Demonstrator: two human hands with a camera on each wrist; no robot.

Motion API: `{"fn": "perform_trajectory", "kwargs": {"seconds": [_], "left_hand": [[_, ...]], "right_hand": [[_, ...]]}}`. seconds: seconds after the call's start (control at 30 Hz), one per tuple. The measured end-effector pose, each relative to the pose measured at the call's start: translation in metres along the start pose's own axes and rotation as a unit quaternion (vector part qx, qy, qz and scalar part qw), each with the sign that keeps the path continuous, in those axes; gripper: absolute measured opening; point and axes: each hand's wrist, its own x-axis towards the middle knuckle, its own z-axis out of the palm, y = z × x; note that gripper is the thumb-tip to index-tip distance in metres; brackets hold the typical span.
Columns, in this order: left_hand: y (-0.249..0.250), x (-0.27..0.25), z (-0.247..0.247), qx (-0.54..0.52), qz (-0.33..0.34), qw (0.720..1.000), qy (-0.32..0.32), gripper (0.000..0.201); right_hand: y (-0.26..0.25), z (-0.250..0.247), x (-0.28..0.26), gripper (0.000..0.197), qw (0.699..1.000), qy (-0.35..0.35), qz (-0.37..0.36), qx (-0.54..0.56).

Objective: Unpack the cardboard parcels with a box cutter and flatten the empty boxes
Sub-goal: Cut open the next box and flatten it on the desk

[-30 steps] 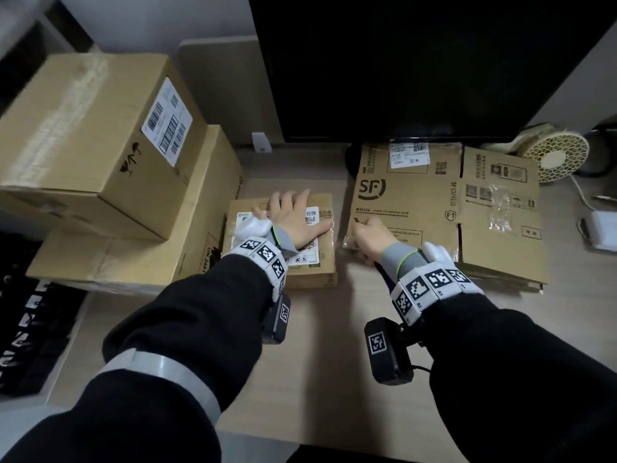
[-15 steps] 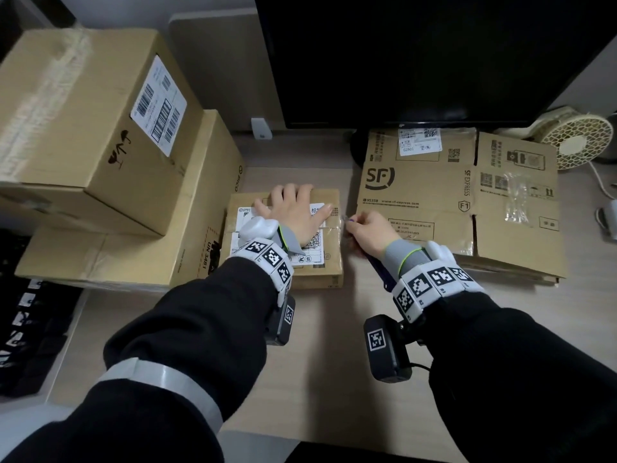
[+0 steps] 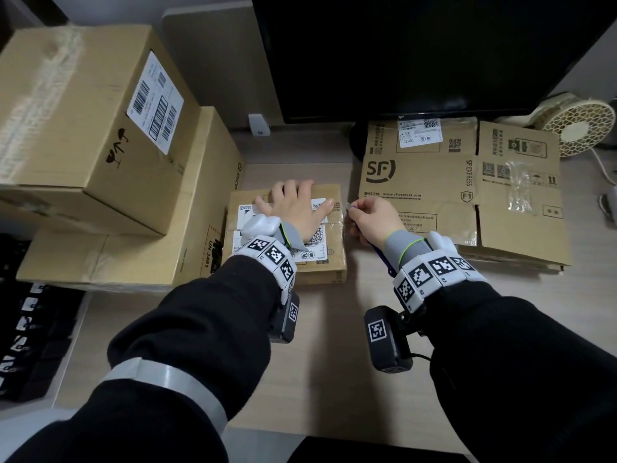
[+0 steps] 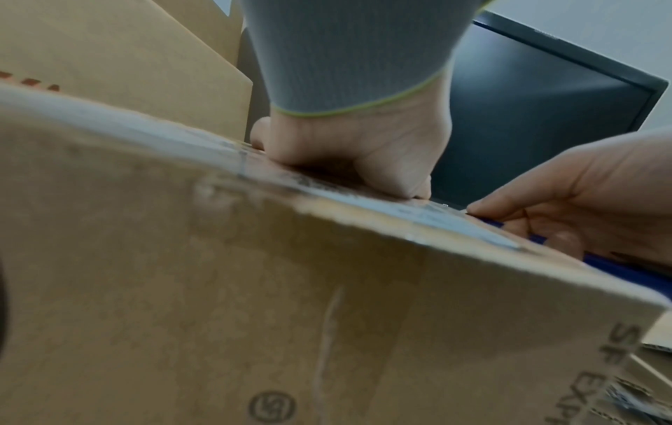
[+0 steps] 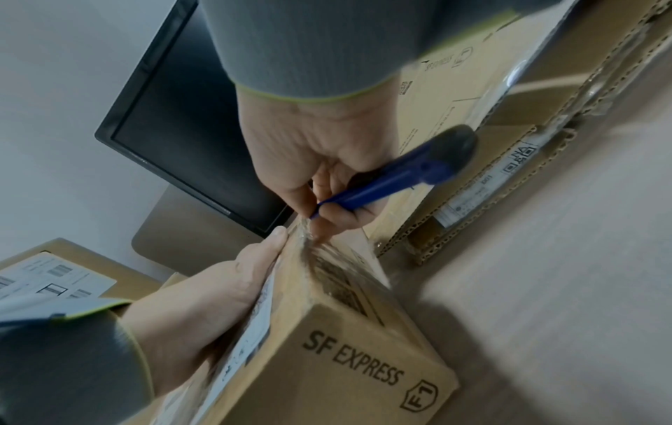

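A small taped SF Express parcel (image 3: 330,262) (image 5: 345,359) (image 4: 254,287) lies on the desk between my arms. My left hand (image 3: 297,208) (image 5: 203,302) (image 4: 349,149) lies flat on its top, fingers spread over the white label, thumb at the right edge. My right hand (image 3: 370,217) (image 5: 316,161) (image 4: 567,207) grips a blue box cutter (image 5: 392,175) (image 3: 384,259) (image 4: 618,267), its tip against the taped upper right edge of the parcel. The blade itself is hidden by the fingers.
A flattened SF box (image 3: 467,188) lies right of the parcel. Two large sealed cartons (image 3: 83,128) are stacked at the left. A dark monitor (image 3: 417,51) stands behind, a small fan (image 3: 577,125) at the far right. A keyboard (image 3: 30,332) sits low left.
My right hand has moved left from the flattened box to the parcel's right edge, bringing the cutter to the tape. The left hand stays pressed on top.
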Motion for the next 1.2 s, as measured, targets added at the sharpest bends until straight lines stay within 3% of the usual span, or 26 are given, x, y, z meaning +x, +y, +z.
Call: {"fn": "perform_trajectory", "kwargs": {"seconds": [0.13, 0.67, 1.2], "left_hand": [[0.001, -0.001, -0.002, -0.004, 0.000, 1.000, 0.001, 0.062], [0.003, -0.003, -0.001, 0.012, -0.008, 1.000, -0.001, 0.064], [0.003, -0.003, -0.001, 0.022, -0.009, 1.000, 0.003, 0.063]], "right_hand": [[-0.002, 0.001, -0.001, 0.006, 1.000, 0.001, -0.004, -0.003], [0.011, -0.007, -0.020, 0.025, 0.999, -0.018, -0.032, -0.033], [0.022, -0.014, -0.049, 0.021, 0.997, -0.066, -0.021, -0.019]]}}
